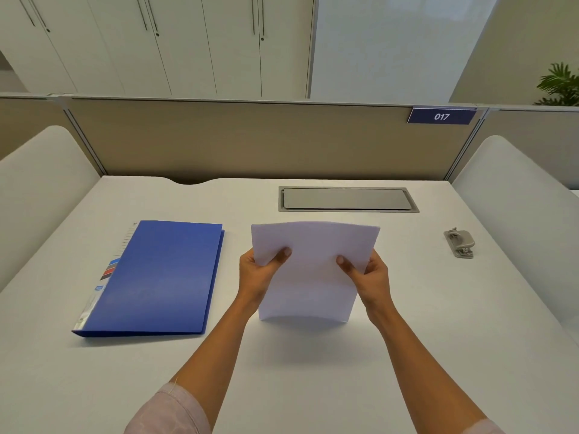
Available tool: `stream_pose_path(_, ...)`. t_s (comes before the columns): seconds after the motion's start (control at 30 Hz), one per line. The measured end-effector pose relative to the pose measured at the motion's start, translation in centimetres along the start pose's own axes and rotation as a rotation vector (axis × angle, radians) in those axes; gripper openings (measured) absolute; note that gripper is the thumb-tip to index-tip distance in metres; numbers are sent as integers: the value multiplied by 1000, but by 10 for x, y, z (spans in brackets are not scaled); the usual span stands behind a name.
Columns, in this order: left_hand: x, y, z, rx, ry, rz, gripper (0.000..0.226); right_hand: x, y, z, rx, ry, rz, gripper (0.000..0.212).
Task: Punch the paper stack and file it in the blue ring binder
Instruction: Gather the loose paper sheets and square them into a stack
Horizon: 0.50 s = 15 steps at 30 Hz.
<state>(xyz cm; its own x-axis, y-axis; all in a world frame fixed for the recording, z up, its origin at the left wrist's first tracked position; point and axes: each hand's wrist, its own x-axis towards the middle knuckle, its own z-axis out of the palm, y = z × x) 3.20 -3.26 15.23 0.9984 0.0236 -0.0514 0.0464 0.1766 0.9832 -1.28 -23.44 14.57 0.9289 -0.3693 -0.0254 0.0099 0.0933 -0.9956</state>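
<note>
A white paper stack (313, 277) stands upright on its lower edge in the middle of the white desk (313, 371), slightly bowed. My left hand (257, 274) grips its left edge and my right hand (371, 275) grips its right edge, thumbs on the front sheet. The blue ring binder (156, 277) lies closed and flat to the left of the stack. A small grey hole punch (459, 242) sits far right on the desk, apart from both hands.
A grey cable hatch (347, 199) is set into the desk behind the paper. A beige partition (250, 139) with a "017" sign (441, 116) closes the back. White side panels (40, 189) flank the desk on both sides.
</note>
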Motion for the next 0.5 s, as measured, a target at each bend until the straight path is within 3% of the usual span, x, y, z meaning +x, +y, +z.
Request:
stream_pose_path(0.23,-6,-5,-2,21,13,-24,15,-7,13,-4,-113,-46,49,12)
stream_pose_path(0.5,2,-5,0,53,-15,6,23,-3,6,-1,-105,-31,27,4)
